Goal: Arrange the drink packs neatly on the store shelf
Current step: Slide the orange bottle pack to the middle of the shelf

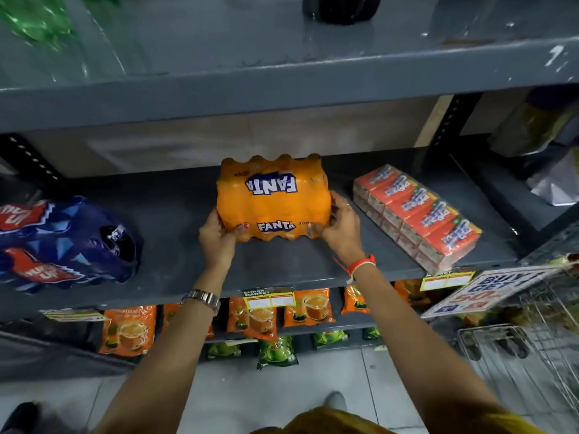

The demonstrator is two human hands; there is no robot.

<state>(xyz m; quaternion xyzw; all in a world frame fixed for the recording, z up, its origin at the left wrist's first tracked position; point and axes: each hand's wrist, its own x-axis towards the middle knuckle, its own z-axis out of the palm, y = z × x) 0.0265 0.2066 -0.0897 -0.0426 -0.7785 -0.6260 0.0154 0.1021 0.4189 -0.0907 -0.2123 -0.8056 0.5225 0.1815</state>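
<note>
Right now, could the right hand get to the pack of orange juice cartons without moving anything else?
Probably yes. The right hand grips the Fanta pack, but bare shelf separates it from the carton pack; nothing blocks the way once it lets go.

On the middle shelf [282, 270] the Fanta pack [274, 198] sits centrally between the left hand [217, 238] and right hand [343, 227], the Thums Up pack [62, 242] well to its left, the juice-carton pack [416, 214] to its right, pouches [308, 308] on the shelf below.

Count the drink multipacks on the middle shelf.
3: blue pack at left, orange Fanta pack centre, held by left hand and right hand, carton pack at right. Others may sit outside view.
</note>
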